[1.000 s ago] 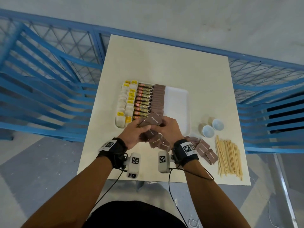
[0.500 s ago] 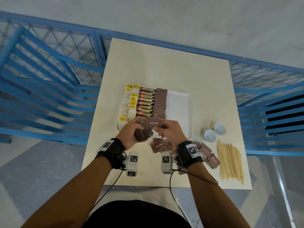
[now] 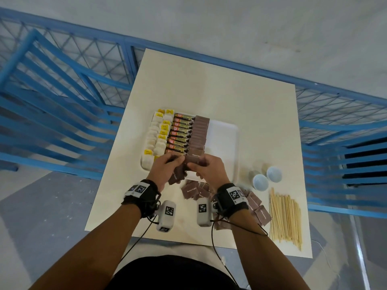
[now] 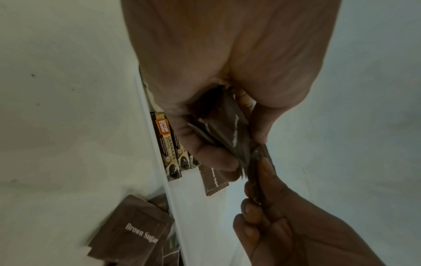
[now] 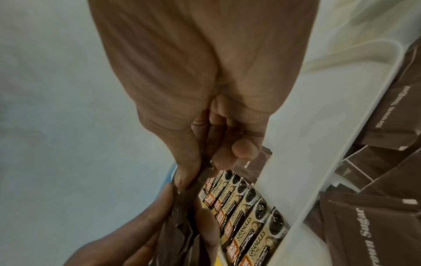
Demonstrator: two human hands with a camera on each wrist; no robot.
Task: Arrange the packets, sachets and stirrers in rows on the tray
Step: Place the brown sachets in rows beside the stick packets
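Observation:
A white tray (image 3: 224,132) holds rows of white-and-yellow packets (image 3: 159,132), coffee granule sticks (image 3: 181,135) and brown sugar sachets (image 3: 199,132). Its right part is bare. Over the tray's near edge my left hand (image 3: 165,168) grips a bunch of brown sugar sachets (image 3: 178,174). My right hand (image 3: 207,167) pinches one sachet (image 3: 193,160) at the top of that bunch; the left wrist view shows it edge-on (image 4: 262,158). More loose sachets (image 3: 192,190) lie on the table under my right wrist. Wooden stirrers (image 3: 285,216) lie at the right front.
Two small white cups (image 3: 267,177) stand right of the tray. Loose brown sachets (image 3: 259,212) lie between my right wrist and the stirrers. The cream table (image 3: 209,80) is bordered by blue metal railing (image 3: 52,101) on the left, back and right.
Both hands lifted away from the loose pile toward the tray's near edge. The right hand now pinches a single sachet from the bunch in the left hand.

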